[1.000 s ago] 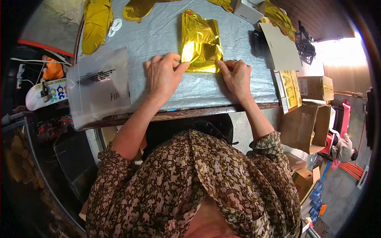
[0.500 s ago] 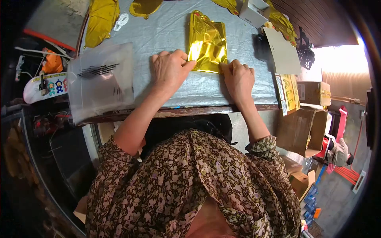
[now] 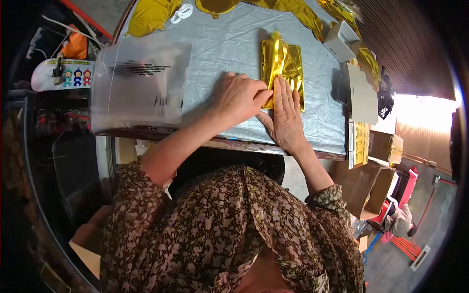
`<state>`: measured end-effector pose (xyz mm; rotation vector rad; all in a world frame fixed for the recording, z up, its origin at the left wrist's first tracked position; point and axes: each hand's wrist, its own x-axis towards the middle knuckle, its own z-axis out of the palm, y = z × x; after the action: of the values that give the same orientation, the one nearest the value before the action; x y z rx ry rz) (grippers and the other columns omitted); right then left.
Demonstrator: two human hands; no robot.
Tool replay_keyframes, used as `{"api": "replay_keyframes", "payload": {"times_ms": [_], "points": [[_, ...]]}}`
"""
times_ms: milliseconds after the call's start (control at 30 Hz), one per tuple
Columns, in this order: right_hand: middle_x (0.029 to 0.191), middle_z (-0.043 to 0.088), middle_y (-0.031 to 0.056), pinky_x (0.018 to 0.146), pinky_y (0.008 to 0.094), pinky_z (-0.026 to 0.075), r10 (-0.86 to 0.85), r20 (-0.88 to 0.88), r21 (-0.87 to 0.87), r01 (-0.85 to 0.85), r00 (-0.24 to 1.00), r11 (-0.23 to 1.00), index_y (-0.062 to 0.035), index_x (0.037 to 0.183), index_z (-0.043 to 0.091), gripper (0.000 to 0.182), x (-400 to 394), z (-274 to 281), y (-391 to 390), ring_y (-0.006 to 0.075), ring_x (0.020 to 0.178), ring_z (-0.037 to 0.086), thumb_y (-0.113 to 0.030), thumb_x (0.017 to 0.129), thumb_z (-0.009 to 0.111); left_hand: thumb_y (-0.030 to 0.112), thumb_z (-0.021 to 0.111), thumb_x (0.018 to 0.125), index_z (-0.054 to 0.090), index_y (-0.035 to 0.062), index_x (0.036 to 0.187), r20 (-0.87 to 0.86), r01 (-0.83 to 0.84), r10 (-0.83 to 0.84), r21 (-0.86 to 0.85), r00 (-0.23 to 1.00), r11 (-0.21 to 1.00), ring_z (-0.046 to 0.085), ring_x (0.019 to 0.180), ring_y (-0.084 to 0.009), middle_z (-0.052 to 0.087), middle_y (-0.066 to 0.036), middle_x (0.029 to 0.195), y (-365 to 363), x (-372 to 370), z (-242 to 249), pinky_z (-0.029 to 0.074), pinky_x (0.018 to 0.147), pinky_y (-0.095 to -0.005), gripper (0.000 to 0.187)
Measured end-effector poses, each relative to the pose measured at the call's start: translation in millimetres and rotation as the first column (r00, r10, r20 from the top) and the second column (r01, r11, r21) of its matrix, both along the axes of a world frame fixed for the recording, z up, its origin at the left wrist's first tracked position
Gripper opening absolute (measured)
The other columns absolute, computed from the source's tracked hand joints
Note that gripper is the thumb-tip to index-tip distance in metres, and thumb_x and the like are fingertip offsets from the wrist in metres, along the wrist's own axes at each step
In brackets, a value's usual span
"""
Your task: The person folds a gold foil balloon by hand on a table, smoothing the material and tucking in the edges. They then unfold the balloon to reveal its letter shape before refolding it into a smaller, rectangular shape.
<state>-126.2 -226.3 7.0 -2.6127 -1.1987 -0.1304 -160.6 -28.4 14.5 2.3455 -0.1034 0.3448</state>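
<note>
A folded gold foil balloon (image 3: pixel 281 58) lies on the silvery-grey covered table (image 3: pixel 220 53), with shiny creases and a small tab at its far end. My left hand (image 3: pixel 237 100) is closed at its near left edge, thumb and finger pinching the foil. My right hand (image 3: pixel 286 119) lies flat over the balloon's near part, fingers stretched forward and pressed on it. The fingers hide part of the near edge.
A clear plastic bag with black print (image 3: pixel 141 85) lies at the table's left. More gold foil balloons (image 3: pixel 151 17) line the far edge, beside a white cord (image 3: pixel 182 13). A white box (image 3: pixel 338 41) and cardboard boxes (image 3: pixel 388 146) stand at right.
My right hand has gone from gripping the balloon's right corner to lying flat on it. My left hand has moved right along the near edge. The foil is now narrower, its left side folded over.
</note>
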Motion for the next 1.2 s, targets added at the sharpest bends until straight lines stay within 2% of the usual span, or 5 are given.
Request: {"api": "replay_keyframes", "payload": {"times_ms": [267, 467, 833, 1067, 1200], "points": [[0.174, 0.021, 0.0239, 0.127, 0.0594, 0.02, 0.016, -0.037, -0.004, -0.016, 0.999, 1.0, -0.0009, 0.169, 0.013, 0.104, -5.2, 7.4, -2.0, 0.0416, 0.16, 0.023, -0.053, 0.098, 0.069, 0.026, 0.068, 0.094, 0.08, 0.0144, 0.093, 0.337, 0.199, -0.286, 0.272, 0.897, 0.942, 0.058, 0.118, -0.0194, 0.072, -0.002, 0.108, 54.6, 82.5, -16.3, 0.038, 0.099, -0.0423, 0.016], [0.173, 0.021, 0.0262, 0.126, 0.0604, 0.02, 0.013, -0.046, -0.013, -0.014, 0.999, 1.0, -0.0013, 0.169, 0.016, 0.102, -6.8, 13.3, -1.6, 0.0442, 0.159, 0.023, -0.055, 0.099, 0.067, 0.021, 0.073, 0.084, 0.075, 0.0133, 0.108, 0.128, 0.251, -0.302, 0.311, 0.945, 0.917, 0.058, 0.119, -0.0243, 0.07, 0.002, 0.113, 67.8, 126.6, -12.7, 0.039, 0.101, -0.0459, 0.025], [0.171, 0.021, 0.0291, 0.125, 0.0634, 0.02, 0.017, -0.038, -0.133, -0.022, 0.999, 0.991, -0.0214, 0.17, 0.029, 0.084, -8.1, 22.3, 4.7, 0.048, 0.157, 0.024, -0.058, 0.101, 0.06, 0.014, 0.076, 0.081, 0.072, 0.0025, 0.102, 0.112, 0.076, -0.074, -0.008, 0.991, 0.997, 0.068, 0.079, -0.0314, 0.069, -0.011, 0.089, 67.2, 149.8, -22.2, 0.057, 0.076, -0.0397, 0.024], [0.171, 0.023, 0.0288, 0.124, 0.0644, 0.021, -0.005, -0.041, -0.122, 0.0, 0.999, 0.992, -0.0162, 0.17, 0.028, 0.084, -10.2, 19.3, 4.8, 0.048, 0.157, 0.024, -0.058, 0.103, 0.057, 0.011, 0.075, 0.093, 0.074, 0.0018, 0.104, 0.224, -0.119, 0.219, -0.388, 0.95, 0.914, 0.074, 0.091, -0.0261, 0.074, -0.008, 0.1, 61.6, 112.4, -17.5, 0.057, 0.073, -0.0368, 0.015], [0.17, 0.024, 0.029, 0.124, 0.064, 0.022, 0.008, -0.012, -0.129, -0.009, 1.0, 0.992, -0.012, 0.169, 0.028, 0.085, -9.4, 18.5, 5.1, 0.048, 0.157, 0.024, -0.059, 0.103, 0.056, 0.026, 0.073, 0.1, 0.075, 0.0096, 0.124, 0.343, 0.191, -0.19, 0.033, 0.92, 0.981, 0.069, 0.12, -0.0219, 0.075, -0.006, 0.127, 53.6, 77.0, -17.0, 0.047, 0.1, -0.0401, 0.029]]}}
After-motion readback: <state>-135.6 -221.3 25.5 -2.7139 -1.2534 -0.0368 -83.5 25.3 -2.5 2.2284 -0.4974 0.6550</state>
